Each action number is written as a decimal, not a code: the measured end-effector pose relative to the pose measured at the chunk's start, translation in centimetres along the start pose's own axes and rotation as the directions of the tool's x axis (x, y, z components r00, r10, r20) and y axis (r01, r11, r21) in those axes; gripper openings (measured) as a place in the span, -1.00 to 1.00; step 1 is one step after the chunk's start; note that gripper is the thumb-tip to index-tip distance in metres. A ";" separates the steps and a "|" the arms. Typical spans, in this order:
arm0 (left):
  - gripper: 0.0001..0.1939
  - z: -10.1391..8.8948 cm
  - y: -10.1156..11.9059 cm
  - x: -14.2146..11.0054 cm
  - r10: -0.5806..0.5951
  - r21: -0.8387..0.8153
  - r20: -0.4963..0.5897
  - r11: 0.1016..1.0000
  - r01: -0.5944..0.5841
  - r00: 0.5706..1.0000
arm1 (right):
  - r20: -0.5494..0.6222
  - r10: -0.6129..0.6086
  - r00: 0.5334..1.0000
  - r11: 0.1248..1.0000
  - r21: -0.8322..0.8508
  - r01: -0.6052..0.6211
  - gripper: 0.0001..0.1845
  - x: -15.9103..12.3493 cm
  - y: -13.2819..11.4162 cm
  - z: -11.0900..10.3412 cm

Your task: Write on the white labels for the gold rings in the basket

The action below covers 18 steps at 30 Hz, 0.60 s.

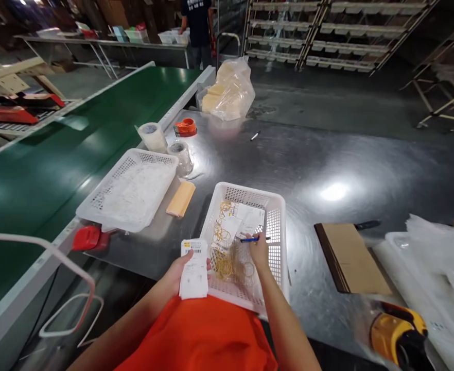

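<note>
A stack of white printed slips (pixel 193 278) with a barcode and a yellow mark on top is gripped in my left hand (pixel 178 268), thumb over its face. My right hand (pixel 259 252) holds a blue pen (pixel 250 239) above a white perforated basket (pixel 282 221). Inside that basket lie yellow rubber bands (pixel 223 267) along the left side and more white printed slips (pixel 250 214) toward the far end. The basket's near edge sits close against my orange clothing, and my left hand is beside its left wall.
Left stands another white basket (pixel 84 208) of clear plastic, beside tape rolls (pixel 152 136), an orange tape dispenser (pixel 186 127) and a tan packet (pixel 181 199). Cardboard (pixel 356 257), plastic bags (pixel 439 263) and a yellow-black tool (pixel 395 332) lie right. A green conveyor (pixel 107 126) runs left; a person (pixel 196 26) stands behind.
</note>
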<state>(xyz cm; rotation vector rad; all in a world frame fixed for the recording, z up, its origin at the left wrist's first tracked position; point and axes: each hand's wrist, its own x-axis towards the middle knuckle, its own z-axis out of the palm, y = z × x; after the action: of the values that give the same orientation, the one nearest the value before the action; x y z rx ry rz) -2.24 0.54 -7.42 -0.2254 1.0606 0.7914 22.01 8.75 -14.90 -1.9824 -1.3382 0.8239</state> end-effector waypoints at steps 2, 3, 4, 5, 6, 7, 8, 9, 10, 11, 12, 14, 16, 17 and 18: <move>-0.57 -0.3 -0.1 0.3 0.000 0.005 0.023 1.000 0.000 1.000 | -0.071 0.034 0.997 0.999 0.025 -0.033 -0.84 1.5 -0.2 1.1; -0.58 -0.5 -0.2 0.5 -0.005 0.009 0.039 1.000 0.005 0.999 | -0.098 0.045 0.994 0.999 0.036 -0.041 -0.88 2.1 -0.3 1.5; -0.59 -0.6 -0.2 0.7 -0.003 0.014 0.049 1.000 0.003 0.999 | -0.116 0.048 0.992 0.998 0.042 -0.043 -0.91 2.5 -0.5 1.7; -0.60 -0.7 -0.3 0.9 0.000 0.020 0.055 1.000 -0.002 0.999 | -0.129 0.043 0.991 0.998 0.045 -0.037 -0.91 2.8 -0.8 1.7; -0.61 -0.8 -0.3 1.0 0.011 0.024 0.051 1.000 -0.012 0.999 | -0.135 0.027 0.990 0.999 0.044 -0.021 -0.91 3.0 -1.2 1.5; -0.63 -0.9 -0.4 1.1 0.023 0.023 0.043 0.999 -0.024 0.999 | -0.136 0.002 0.991 0.999 0.041 0.004 -0.89 3.0 -1.7 1.1; -0.64 -0.9 -0.4 1.1 0.034 0.018 0.033 0.999 -0.034 0.999 | -0.134 -0.026 0.991 0.999 0.035 0.031 -0.87 2.8 -2.2 0.5; -0.64 -0.8 -0.4 0.9 0.042 0.014 0.030 0.999 -0.043 0.999 | -0.131 -0.062 0.989 0.998 0.026 0.065 -0.86 2.6 -2.9 -0.3; -0.64 -0.7 -0.3 0.8 0.048 0.015 0.033 0.999 -0.048 0.998 | -0.124 -0.110 0.986 0.993 0.022 0.114 -0.84 2.2 -3.6 -1.2; -0.63 -0.5 -0.2 0.6 0.049 0.020 0.038 0.999 -0.049 0.998 | -0.118 -0.164 0.979 0.985 0.030 0.169 -0.83 1.7 -4.3 -2.3; -0.62 -0.2 -0.1 0.3 0.046 0.027 0.047 0.999 -0.047 0.998 | -0.110 -0.240 0.965 0.967 0.057 0.247 -0.84 1.1 -5.1 -3.5; -0.60 0.6 0.3 -0.2 0.042 0.038 0.091 0.998 -0.046 0.995 | -0.102 -0.364 0.926 0.901 0.214 0.378 -0.89 -0.1 -6.6 -5.9; -0.59 1.6 0.6 -0.5 0.031 0.049 0.168 0.998 -0.040 0.985 | -0.047 -0.350 0.936 0.840 0.426 0.336 -0.89 -1.3 -7.9 -7.8; -0.58 2.1 0.7 -0.6 0.018 0.054 0.204 0.998 -0.029 0.979 | 0.006 -0.315 0.949 0.815 0.514 0.268 -0.83 -1.9 -8.3 -8.4; -0.57 2.7 0.7 -0.7 0.006 0.057 0.231 0.998 -0.019 0.973 | 0.063 -0.276 0.959 0.792 0.580 0.190 -0.77 -2.4 -8.7 -8.7</move>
<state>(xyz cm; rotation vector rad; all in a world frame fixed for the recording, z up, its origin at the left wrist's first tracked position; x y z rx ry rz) -1.00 2.14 -5.31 -0.0746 0.8650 0.7763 23.08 7.96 -2.41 -1.2791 -1.1992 1.1089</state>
